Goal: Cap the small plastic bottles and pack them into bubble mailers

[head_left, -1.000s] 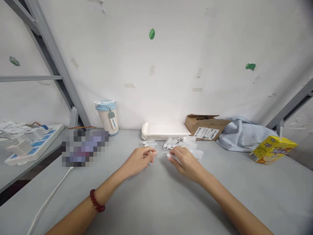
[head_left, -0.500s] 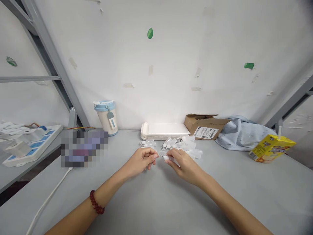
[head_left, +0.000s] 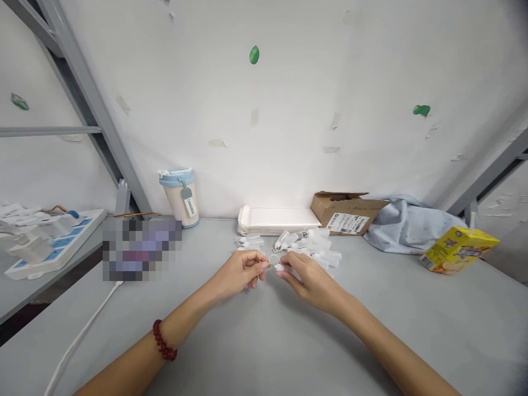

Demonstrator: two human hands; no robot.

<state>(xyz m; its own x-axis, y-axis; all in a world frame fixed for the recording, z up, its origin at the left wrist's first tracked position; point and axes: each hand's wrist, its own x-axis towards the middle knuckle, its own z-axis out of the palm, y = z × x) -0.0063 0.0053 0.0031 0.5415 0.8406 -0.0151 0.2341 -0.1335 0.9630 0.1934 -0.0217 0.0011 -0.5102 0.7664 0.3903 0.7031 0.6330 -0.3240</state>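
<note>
a grey worktop [head_left: 264, 341] runs up to a white wall dotted with scraps of tape. both hands meet over its middle. the left hand [head_left: 241, 272], with a red bead bracelet [head_left: 164, 341] on its wrist, and the right hand [head_left: 307, 275] each pinch a small clear piece [head_left: 274, 259] between thumb and fingertips, just above the surface. it is too small to tell whether it is one part or two pressed together.

just beyond the hands lies a loose pile of clear plastic bits [head_left: 319, 247]. behind that, a stack of white trays [head_left: 278, 220] sits against the wall. a blue-lidded tumbler [head_left: 180, 197] stands far left. a cardboard box [head_left: 346, 212], a pale blue cloth [head_left: 408, 225] and a yellow juice carton [head_left: 457, 248] lie to the right.

the grip is fingertip only on something slick and tiny. a slight squeeze off centre could flick it out, and among the look-alike bits it would be hard to pick out again. a sweep of the right wrist could also scatter the pile.
</note>
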